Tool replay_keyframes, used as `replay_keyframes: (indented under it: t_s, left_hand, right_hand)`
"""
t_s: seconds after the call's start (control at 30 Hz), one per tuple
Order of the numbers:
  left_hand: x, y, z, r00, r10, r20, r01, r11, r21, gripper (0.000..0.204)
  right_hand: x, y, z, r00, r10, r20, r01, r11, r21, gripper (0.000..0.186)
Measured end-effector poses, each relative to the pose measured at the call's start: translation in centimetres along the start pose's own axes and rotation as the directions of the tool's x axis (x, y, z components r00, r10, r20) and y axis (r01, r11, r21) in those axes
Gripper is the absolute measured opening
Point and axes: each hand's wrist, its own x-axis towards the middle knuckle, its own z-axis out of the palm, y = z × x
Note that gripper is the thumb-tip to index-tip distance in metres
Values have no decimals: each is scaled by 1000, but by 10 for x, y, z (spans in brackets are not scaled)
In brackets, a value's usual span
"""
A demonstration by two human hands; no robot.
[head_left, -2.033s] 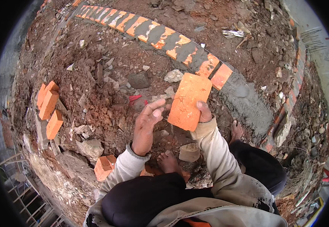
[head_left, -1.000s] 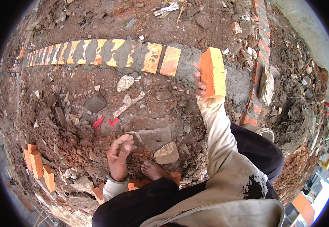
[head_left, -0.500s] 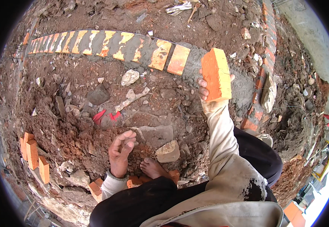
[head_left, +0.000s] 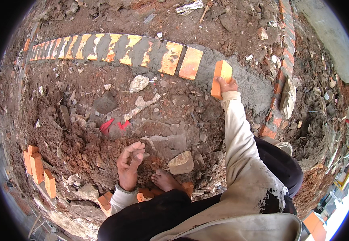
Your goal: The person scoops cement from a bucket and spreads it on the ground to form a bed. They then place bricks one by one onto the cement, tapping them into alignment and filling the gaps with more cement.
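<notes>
My right hand point(head_left: 227, 85) grips an orange brick point(head_left: 222, 70) upright over the grey mortar bed point(head_left: 250, 87), right of the last brick laid flat point(head_left: 191, 63) in a long row; whether it touches the mortar I cannot tell. A thin string runs along that row's far edge. My left hand point(head_left: 129, 162) is open with loosely curved fingers, low over the soil beside my bare foot point(head_left: 164, 179), holding nothing.
Loose bricks point(head_left: 37, 168) stand at the lower left. Stones point(head_left: 181, 162) and red scraps point(head_left: 106, 127) lie in the dirt. A second brick course point(head_left: 288, 52) runs along the right, with a long pale stone point(head_left: 289, 98) beside it. Rebar sticks up at far left.
The brick has gone from between my hands to over the mortar bed, now turned end-on and farther from me in my right hand. My left hand has moved down and left. The view has swung.
</notes>
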Motion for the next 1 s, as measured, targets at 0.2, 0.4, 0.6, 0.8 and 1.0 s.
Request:
replay_keyframes:
  t_s: [0.2, 0.4, 0.6, 0.8, 1.0]
  left_hand:
    - [-3, -4, -3, 1000, -27, -13, 28, 999, 43, 36]
    - [-12, -5, -11, 995, -35, -88, 41, 998, 57, 37]
    - [-11, -5, -7, 995, -52, -84, 54, 998, 18, 37]
    - [-6, -7, -9, 998, -36, -45, 37, 999, 28, 36]
    - [-11, -6, -9, 999, -43, -18, 42, 998, -43, 36]
  right_hand:
    - [22, 18, 49, 980, -133, -148, -17, 683, -730, 95]
    - [18, -3, 74, 992, -64, -105, -39, 645, -763, 96]
    - [26, -11, 79, 995, 32, -97, -98, 565, -819, 94]
    - [25, -21, 85, 992, 106, -74, -120, 540, -833, 96]
    - [33, 5, 82, 998, 66, -4, -36, 489, -872, 98]
